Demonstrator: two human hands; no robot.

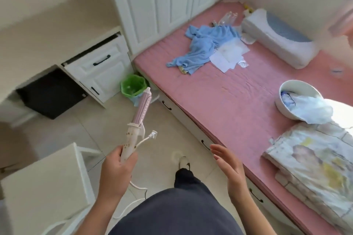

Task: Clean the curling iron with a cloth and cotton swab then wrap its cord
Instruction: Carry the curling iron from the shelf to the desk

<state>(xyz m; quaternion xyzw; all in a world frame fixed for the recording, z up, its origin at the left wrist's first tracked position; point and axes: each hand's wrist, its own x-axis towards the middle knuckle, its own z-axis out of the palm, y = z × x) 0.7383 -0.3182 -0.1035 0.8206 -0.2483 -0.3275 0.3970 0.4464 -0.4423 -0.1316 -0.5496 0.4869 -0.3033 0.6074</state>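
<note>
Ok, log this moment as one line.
left hand: grips curling iron handle, barrel pointing away | right hand: open, empty | cord: hanging loose, unwrapped | blue cloth: on pink bed

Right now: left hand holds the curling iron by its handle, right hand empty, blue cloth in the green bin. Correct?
No. Head view: the blue cloth lies on the pink mattress, not in the green bin. Rest holds: left hand grips the curling iron by its handle, right hand empty.

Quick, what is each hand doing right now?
Left hand: grips the handle of the curling iron, barrel pointing away.
Right hand: open, fingers straight, holding nothing.
</note>
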